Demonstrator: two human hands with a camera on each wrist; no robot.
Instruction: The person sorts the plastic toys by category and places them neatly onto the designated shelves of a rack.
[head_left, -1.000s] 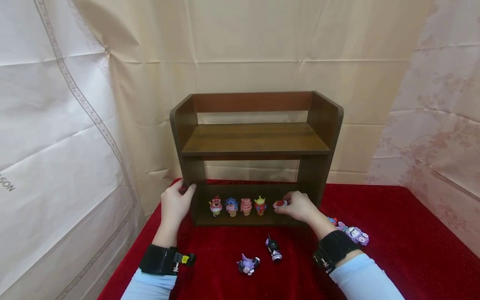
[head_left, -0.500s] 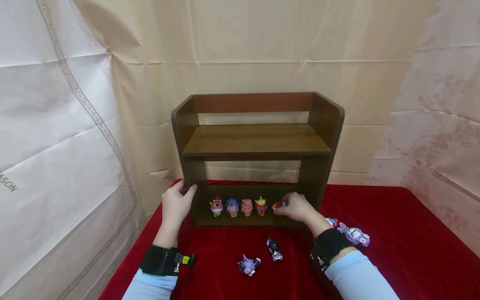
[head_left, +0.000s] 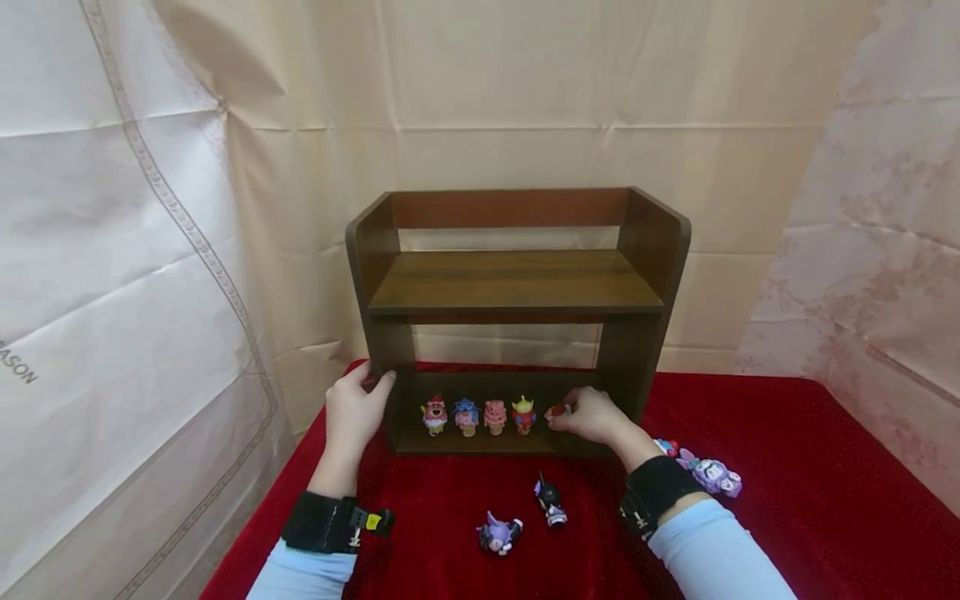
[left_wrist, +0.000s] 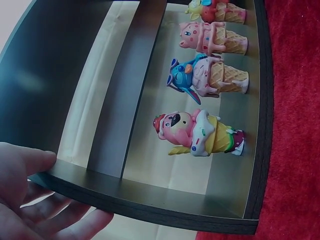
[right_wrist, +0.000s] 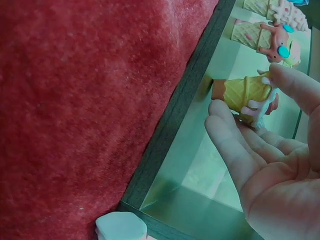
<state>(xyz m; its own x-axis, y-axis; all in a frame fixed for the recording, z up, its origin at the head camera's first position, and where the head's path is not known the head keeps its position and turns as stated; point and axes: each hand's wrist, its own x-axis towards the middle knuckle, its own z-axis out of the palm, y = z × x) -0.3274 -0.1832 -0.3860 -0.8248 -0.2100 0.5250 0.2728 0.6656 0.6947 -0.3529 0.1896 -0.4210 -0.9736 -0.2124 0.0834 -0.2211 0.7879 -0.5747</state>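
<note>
My left hand [head_left: 356, 408] grips the left side panel of a dark brown wooden shelf [head_left: 517, 283]. In the left wrist view the thumb lies on the panel's inner face, with the fingers round its outer side. Inside the lower compartment, my right hand [head_left: 597, 414] holds an ice-cream-cone figurine [right_wrist: 245, 95] between thumb and fingers. Its yellow cone base is at the bottom board. Left of it stands a row of similar cone figurines: a pink bear [left_wrist: 185, 131], a blue-eared one [left_wrist: 207, 77], a pink one [left_wrist: 212, 38] and a yellow-topped one in red [head_left: 523, 414].
On the red cloth [head_left: 442, 508] before the shelf lie a purple figurine [head_left: 498, 533] and a black one [head_left: 551, 500]. Several more, including a lilac figurine [head_left: 716, 477], lie right of the shelf, partly behind my right forearm. Beige curtain [head_left: 502, 83] hangs behind.
My right hand has shifted slightly to the left with its figurine, closer to the yellow-topped one. My left hand keeps its grip on the shelf panel.
</note>
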